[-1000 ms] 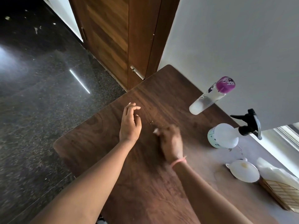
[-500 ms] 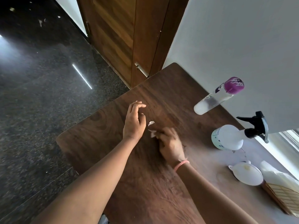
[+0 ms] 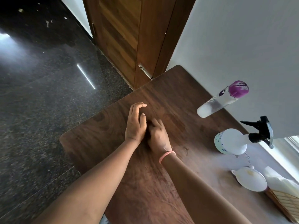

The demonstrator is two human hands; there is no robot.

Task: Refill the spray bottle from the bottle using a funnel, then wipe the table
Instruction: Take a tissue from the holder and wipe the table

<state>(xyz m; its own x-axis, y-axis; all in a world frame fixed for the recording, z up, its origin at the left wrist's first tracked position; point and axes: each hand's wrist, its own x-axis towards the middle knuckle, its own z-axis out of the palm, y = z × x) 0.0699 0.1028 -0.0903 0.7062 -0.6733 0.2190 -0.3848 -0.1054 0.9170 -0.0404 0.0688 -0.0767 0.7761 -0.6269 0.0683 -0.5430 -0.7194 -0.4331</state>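
Note:
My left hand (image 3: 135,126) stands on its edge on the brown wooden table (image 3: 169,88), fingers loosely curved like a wall. Beside it my right hand (image 3: 157,136), blurred, lies low on the tabletop. Its fingers reach into the left palm and their tips are lost in shadow. The white spray bottle (image 3: 233,141) with a black trigger head stands at the right. A clear bottle (image 3: 221,99) with a purple cap stands behind it by the wall. Nearer me at the right edge, a white funnel (image 3: 250,178) rests on the table.
A white crumpled cloth or tissue (image 3: 278,180) lies on a woven tray (image 3: 288,201) at the table's near right. The wall runs along the table's right side. A wooden door (image 3: 126,38) and dark polished floor (image 3: 48,110) lie beyond the left edge.
My right hand has slid left across the table until it meets my left palm. The small white scraps seen between the hands before are now hidden.

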